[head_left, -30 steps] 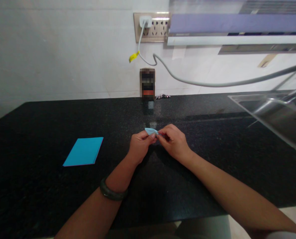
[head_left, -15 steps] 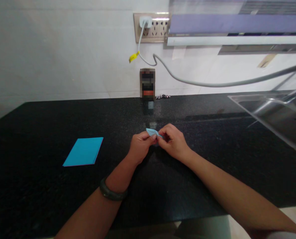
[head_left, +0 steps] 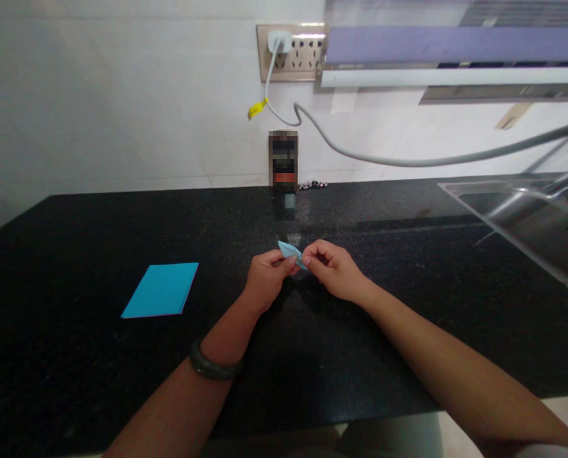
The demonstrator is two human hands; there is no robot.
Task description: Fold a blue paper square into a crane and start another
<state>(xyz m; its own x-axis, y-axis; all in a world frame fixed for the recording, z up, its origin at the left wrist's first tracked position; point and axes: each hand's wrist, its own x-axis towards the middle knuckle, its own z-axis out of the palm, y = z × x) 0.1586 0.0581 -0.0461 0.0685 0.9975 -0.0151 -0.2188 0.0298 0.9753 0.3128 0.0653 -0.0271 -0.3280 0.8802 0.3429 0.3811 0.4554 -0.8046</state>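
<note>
A small folded piece of light blue paper (head_left: pixel 288 250) is held between my two hands above the dark counter. My left hand (head_left: pixel 268 275) pinches it from the left, thumb on top, with one pointed end sticking up beyond the fingers. From the right, my right hand (head_left: pixel 334 267) has thumb and fingertips closed on the paper's lower right end. The fingers partly hide the folds. Off to the left of my hands, a stack of bright blue square paper (head_left: pixel 160 291) lies flat on the counter.
The black counter (head_left: pixel 97 381) runs back to a white tiled wall. A blurred-out upright object (head_left: pixel 284 162) stands at the wall beside a beaded string (head_left: pixel 313 185). A grey cable (head_left: pixel 383 159) hangs from the socket panel (head_left: pixel 307 54). On the right is a metal sink (head_left: pixel 551 222).
My right hand has shifted slightly right, and more of the folded paper shows between my hands. My left hand has moved a little to the left. The paper stack has stayed put.
</note>
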